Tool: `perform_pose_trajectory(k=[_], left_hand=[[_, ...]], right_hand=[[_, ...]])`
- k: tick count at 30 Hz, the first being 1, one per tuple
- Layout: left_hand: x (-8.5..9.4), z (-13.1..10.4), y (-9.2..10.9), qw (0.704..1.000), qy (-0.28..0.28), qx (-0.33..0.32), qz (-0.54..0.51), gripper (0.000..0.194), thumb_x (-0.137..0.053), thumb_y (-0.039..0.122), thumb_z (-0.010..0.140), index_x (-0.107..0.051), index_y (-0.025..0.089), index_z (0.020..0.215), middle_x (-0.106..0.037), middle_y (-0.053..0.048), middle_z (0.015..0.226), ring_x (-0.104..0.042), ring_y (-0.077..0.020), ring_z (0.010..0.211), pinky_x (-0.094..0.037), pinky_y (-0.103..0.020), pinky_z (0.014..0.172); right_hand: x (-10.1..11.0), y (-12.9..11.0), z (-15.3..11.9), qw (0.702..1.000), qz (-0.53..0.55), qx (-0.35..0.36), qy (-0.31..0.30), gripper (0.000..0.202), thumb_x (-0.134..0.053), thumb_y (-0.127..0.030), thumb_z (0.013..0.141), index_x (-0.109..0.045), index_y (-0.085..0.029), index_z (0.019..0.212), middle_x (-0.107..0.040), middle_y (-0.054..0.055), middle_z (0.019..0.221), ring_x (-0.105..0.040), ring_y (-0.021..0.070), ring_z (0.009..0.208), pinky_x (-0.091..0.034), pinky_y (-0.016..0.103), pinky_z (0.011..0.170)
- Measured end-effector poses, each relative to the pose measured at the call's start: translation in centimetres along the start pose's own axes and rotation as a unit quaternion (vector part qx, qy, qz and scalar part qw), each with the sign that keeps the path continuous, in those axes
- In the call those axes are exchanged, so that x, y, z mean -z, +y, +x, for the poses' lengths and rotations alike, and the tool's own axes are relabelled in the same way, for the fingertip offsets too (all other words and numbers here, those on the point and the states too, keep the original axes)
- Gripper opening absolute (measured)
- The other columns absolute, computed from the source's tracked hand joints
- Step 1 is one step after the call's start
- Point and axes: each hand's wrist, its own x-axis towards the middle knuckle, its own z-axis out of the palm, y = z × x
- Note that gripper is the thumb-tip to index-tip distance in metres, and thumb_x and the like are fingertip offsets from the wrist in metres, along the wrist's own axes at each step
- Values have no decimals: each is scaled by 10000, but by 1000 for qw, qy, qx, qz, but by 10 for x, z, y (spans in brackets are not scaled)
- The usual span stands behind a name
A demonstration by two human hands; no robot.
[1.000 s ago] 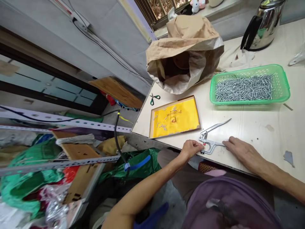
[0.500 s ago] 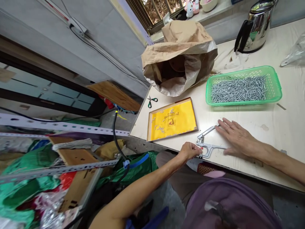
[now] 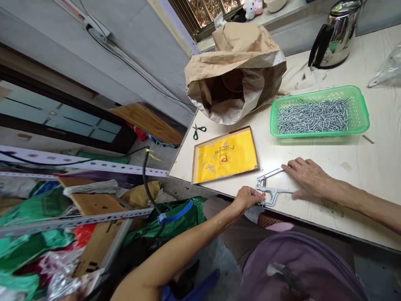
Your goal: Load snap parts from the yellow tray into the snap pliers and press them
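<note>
A grey metal hand press [image 3: 272,194] with a spring and a red part lies at the table's front edge. My left hand [image 3: 246,198] is pinched at its jaw end, on something too small to make out. My right hand [image 3: 308,177] is curled over the two handle ends, fingers on the upper lever and thumb by the lower handle. Left of the press sits a shallow cardboard tray [image 3: 194,165] with a yellow lining and small pale pins scattered in it. Behind, a green basket [image 3: 319,134] holds many small silvery metal pieces.
Green-handled scissors [image 3: 198,131] lie near the table's left corner. A large brown paper bag [image 3: 234,75] stands open behind the tray. A steel kettle [image 3: 340,37] and a clear plastic bag [image 3: 388,69] are at the back right.
The fingers of my right hand have drawn in and curled around the press handles. My left hand stays pinched at the jaw end. The view has shifted slightly.
</note>
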Motion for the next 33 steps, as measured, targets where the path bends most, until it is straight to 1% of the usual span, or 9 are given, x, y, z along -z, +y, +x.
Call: perform_pose_trajectory(k=[4,7,10,14,19,22,26,30,33], left_hand=[[1,-5,-5,999,-2,4,45,264,-725,367,699,-671,113,645,-505,34,478,-404,-83,440,-324,-213,436],[-3,-13,-12,983,85,-119,115,233,-658,353,797,-674,131,728,-604,-12,646,-559,-143,623,-466,-253,600],[-14,-15,-12,909,184,-315,202,210,-647,317,839,-662,169,988,-648,-77,969,-599,-222,943,-504,-365,850],[-30,3,9,827,155,-445,307,565,-747,335,773,-516,153,1256,-542,-161,1289,-504,-302,1187,-450,-461,997],[-33,24,36,797,88,-468,371,708,-738,330,779,-379,151,1362,-521,-160,1297,-501,-306,1167,-446,-473,986],[-32,23,38,796,62,-463,384,568,-695,324,819,-434,180,1303,-558,-119,1191,-526,-279,1077,-473,-448,914],[-37,19,34,802,58,-448,392,213,-589,291,901,-564,190,1087,-598,-81,1019,-529,-247,982,-475,-392,825],[-41,21,33,797,62,-443,404,138,-515,286,945,-603,185,978,-615,-73,929,-537,-234,950,-475,-372,807],[-42,25,32,799,78,-452,387,184,-554,285,925,-589,190,1078,-638,-75,990,-556,-236,971,-495,-384,838]], right_hand=[[3,-5,-2,1000,-16,-2,-20,557,-776,-482,630,-596,-171,1055,-627,127,1000,-538,292,923,-410,378,728],[5,-10,-5,1000,-9,2,-11,405,-733,-436,701,-602,-187,992,-623,112,969,-538,277,914,-407,368,732],[6,-14,-9,1000,-11,-6,-4,394,-748,-397,705,-606,-178,1000,-623,109,965,-541,269,908,-412,356,726],[10,-19,-11,999,-20,-30,-11,495,-808,-380,662,-611,-154,1055,-633,107,969,-551,261,898,-430,348,721],[11,-18,-13,999,-19,-50,10,613,-839,-414,622,-597,-164,1126,-626,110,983,-543,279,913,-443,356,701],[6,-19,-19,998,0,-56,28,513,-831,-363,648,-613,-151,1061,-615,100,926,-535,265,884,-443,348,705],[-7,-23,-29,997,38,-37,56,34,-633,-202,852,-607,-181,847,-598,61,844,-526,201,803,-418,305,705],[-15,-28,-33,996,51,-37,65,214,-465,-140,934,-580,-195,763,-595,46,804,-530,179,763,-404,294,677],[-11,-26,-30,996,40,-47,69,100,-543,-188,907,-616,-177,839,-612,63,846,-543,196,793,-425,300,698]])
